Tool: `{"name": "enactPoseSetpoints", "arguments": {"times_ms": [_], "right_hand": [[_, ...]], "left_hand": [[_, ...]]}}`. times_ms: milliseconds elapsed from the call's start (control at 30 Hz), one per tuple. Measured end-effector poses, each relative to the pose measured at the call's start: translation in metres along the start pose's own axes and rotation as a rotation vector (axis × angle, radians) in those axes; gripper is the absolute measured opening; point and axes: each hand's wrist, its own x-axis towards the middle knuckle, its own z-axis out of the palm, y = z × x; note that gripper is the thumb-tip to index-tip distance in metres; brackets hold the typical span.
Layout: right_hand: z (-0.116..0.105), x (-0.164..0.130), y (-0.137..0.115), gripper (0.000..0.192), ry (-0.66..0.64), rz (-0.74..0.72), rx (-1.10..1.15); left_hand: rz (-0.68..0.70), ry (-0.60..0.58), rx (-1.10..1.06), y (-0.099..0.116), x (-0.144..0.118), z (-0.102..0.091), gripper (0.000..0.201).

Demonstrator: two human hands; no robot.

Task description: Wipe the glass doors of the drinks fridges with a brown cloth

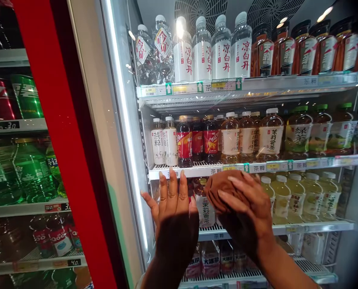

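My left hand (pixel 173 200) lies flat against the glass door (pixel 326 132) of a drinks fridge, fingers straight and pointing up, holding nothing. Beside it my right hand (pixel 251 208) presses a bunched brown cloth (pixel 222 186) onto the same glass, just below the second shelf's edge (pixel 257 167). Behind the glass between my hands stands a tea bottle with a white label (pixel 205 208).
Inside are shelves of water bottles (pixel 221 50), dark tea bottles (pixel 305 48), red-labelled bottles (pixel 185 142) and pale yellow drinks (pixel 296 196). A lit white door frame (pixel 121 120) and a red pillar (pixel 61 140) stand left. A second fridge holds green bottles (pixel 31 172).
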Motion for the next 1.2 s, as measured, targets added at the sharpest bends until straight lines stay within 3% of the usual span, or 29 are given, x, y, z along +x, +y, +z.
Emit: {"name": "enactPoseSetpoints", "arguments": {"times_ms": [167, 267, 400, 500, 600, 667, 767, 867, 1033, 1133, 1200], "right_hand": [[0.023, 0.038, -0.009, 0.050, 0.110, -0.030, -0.035], [0.031, 0.033, -0.023, 0.043, 0.055, -0.082, 0.039], [0.022, 0.011, -0.023, 0.038, -0.038, -0.081, 0.045], [0.021, 0.023, -0.017, 0.043, 0.068, -0.025, -0.012], [0.035, 0.050, -0.025, 0.047, 0.121, -0.009, -0.002], [0.044, 0.056, -0.039, 0.044, 0.093, -0.023, 0.050], [0.047, 0.041, -0.053, 0.040, 0.003, -0.051, 0.091], [0.039, 0.025, -0.049, 0.038, -0.028, -0.071, 0.088], [0.045, 0.055, -0.045, 0.040, 0.064, -0.032, 0.061], [0.057, 0.069, -0.061, 0.037, 0.024, -0.057, 0.125], [0.060, 0.062, -0.070, 0.037, -0.012, -0.091, 0.146]], "left_hand": [[0.017, 0.039, -0.028, -0.013, 0.008, 0.000, 0.084], [0.057, 0.009, -0.028, -0.028, 0.009, -0.001, 0.087], [0.049, -0.001, -0.016, -0.044, 0.006, -0.007, 0.092], [0.039, -0.019, -0.011, -0.048, 0.008, -0.011, 0.092], [0.027, -0.019, -0.025, -0.050, 0.013, -0.014, 0.089], [0.003, -0.007, -0.040, -0.052, 0.014, -0.017, 0.089], [0.002, -0.003, -0.048, -0.058, 0.013, -0.021, 0.088], [0.011, -0.037, -0.037, -0.066, 0.011, -0.025, 0.088], [0.021, -0.056, -0.049, -0.072, 0.016, -0.027, 0.087], [0.040, -0.055, -0.059, -0.076, 0.018, -0.028, 0.087], [0.047, -0.042, -0.055, -0.080, 0.017, -0.030, 0.088]]}}
